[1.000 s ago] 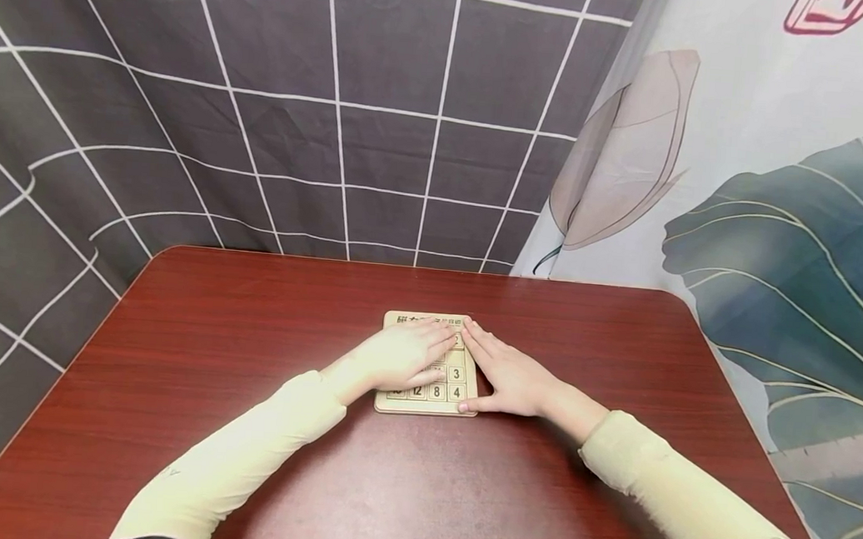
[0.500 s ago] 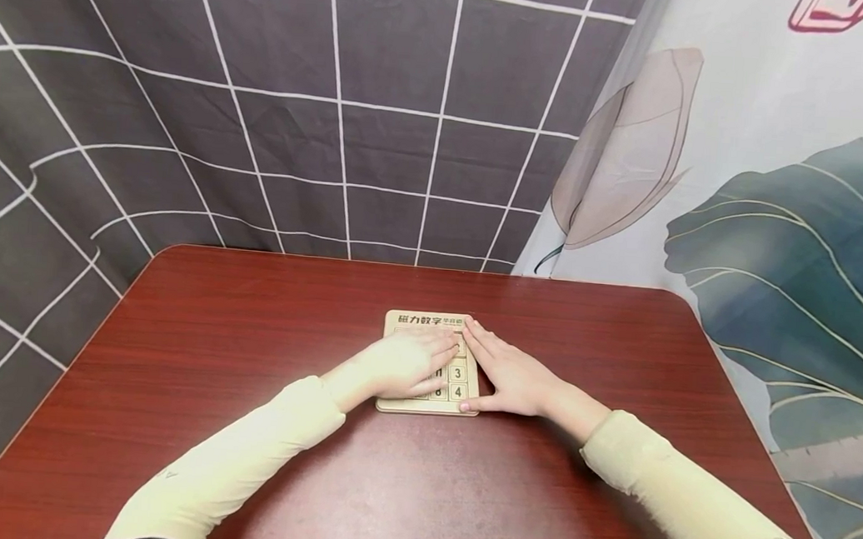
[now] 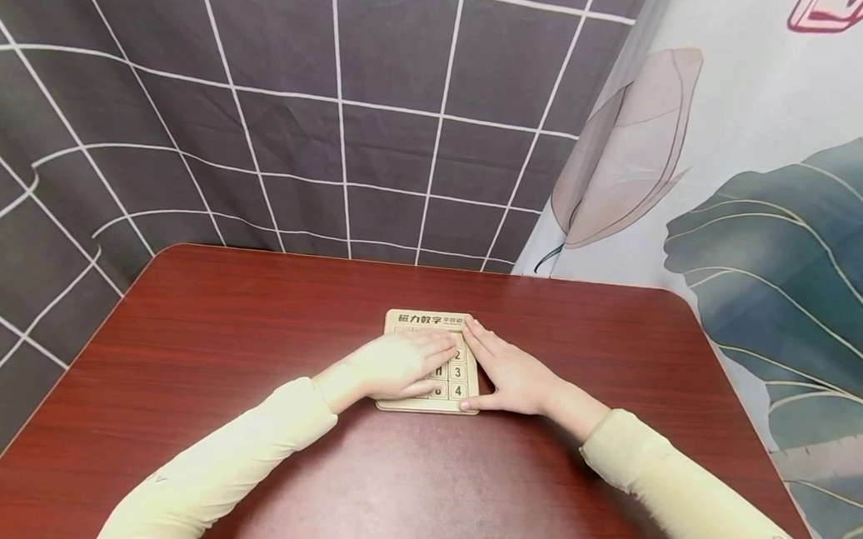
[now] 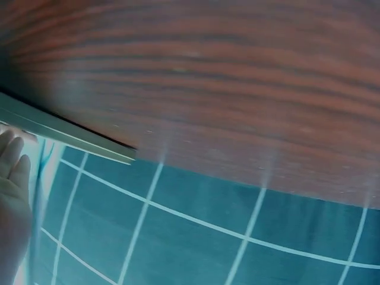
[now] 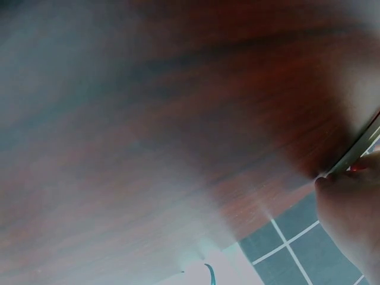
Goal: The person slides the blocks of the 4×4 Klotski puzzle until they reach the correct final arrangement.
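A pale sliding number puzzle (image 3: 413,406) lies flat on the table, with dark characters along its far edge. My left hand (image 3: 398,359) lies over its left and middle part, fingers extended to the right and hiding many tiles. Its fingertips are right above the tile marked 2 (image 3: 459,356). A vacant slot shows beyond that tile, and tiles 3 (image 3: 458,373) and 4 (image 3: 458,391) sit on the near side of it. Along the puzzle's right edge rests my right hand (image 3: 517,380), fingers straight at the far corner and thumb at the near corner. In the left wrist view the puzzle's side edge (image 4: 77,133) shows.
The reddish-brown wooden table (image 3: 263,308) stretches out around the puzzle. Behind it hangs a dark curtain with white grid lines (image 3: 380,149). A pale curtain with leaf prints (image 3: 747,158) hangs at the right.
The tile marked 2 has slid toward me, from the top row into the second. My left hand has moved slightly toward me, uncovering the heading. My right hand stays in place.
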A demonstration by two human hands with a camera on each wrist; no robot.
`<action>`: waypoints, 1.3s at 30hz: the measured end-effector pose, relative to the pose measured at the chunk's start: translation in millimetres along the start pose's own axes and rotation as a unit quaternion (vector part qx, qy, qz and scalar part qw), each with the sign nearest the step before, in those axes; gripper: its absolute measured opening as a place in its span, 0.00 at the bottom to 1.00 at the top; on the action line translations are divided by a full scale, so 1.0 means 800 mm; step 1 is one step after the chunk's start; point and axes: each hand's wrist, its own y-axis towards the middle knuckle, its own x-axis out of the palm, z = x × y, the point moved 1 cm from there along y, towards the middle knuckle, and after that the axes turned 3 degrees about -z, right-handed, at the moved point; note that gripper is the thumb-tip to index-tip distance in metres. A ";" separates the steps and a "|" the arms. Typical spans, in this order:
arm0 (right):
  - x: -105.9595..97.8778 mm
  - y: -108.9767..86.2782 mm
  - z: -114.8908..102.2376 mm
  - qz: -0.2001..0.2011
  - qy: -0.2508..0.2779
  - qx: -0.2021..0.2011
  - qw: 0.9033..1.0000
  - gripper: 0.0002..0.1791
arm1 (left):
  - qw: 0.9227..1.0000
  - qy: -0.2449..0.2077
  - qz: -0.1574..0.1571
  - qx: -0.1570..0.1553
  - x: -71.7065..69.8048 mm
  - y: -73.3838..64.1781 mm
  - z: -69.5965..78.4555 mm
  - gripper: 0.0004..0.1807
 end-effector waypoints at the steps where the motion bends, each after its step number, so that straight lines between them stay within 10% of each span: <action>1: 0.000 0.000 0.000 0.001 0.001 0.000 1.000 0.65 | 1.000 -0.002 0.000 -0.004 0.000 -0.001 -0.003 0.34; 11: 0.000 0.003 0.000 -0.002 0.002 0.001 1.000 0.65 | 0.998 -0.032 -0.004 -0.048 0.000 -0.015 -0.026 0.33; 39: 0.001 0.000 -0.001 -0.002 0.002 0.003 1.000 0.64 | 0.999 0.000 -0.026 -0.026 0.001 0.013 -0.012 0.36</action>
